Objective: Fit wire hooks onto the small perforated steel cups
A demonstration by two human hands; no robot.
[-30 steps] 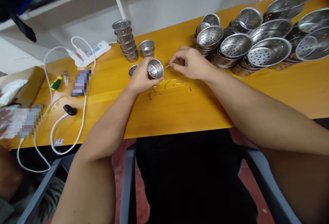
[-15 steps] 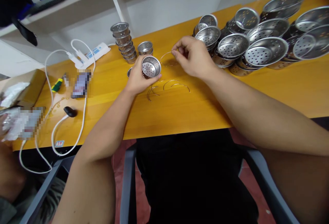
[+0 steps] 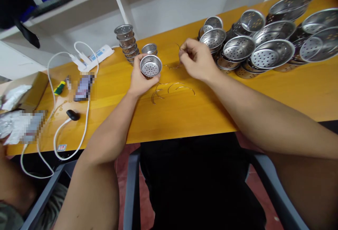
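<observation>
"While the left hand (image 3: 139,81) grips that metal cup (image 3: 151,68), which way does it face?"

"Mouth upward and toward the head camera, with the perforated bottom showing inside; its long axis runs from rim down to base. Whether the base touches the table (image 3: 190,117), I can't tell."

"And the right hand (image 3: 195,59)?"

"Thumb and forefinger are pinched on a thin wire (image 3: 177,45) that pokes up and leftward."

"What's the surface like?"

"Glossy orange-yellow wood, set against a white wall panel (image 3: 171,2), above a red floor (image 3: 122,182). Curved wires (image 3: 185,87) lie near both hands."

"How are the edges?"

"A strip of tabletop separates those wires from the front edge. Just behind the cup stands a short stack (image 3: 149,48), beside a taller stack (image 3: 124,31); larger perforated cups (image 3: 239,48) crowd the right hand's outer side."
</observation>
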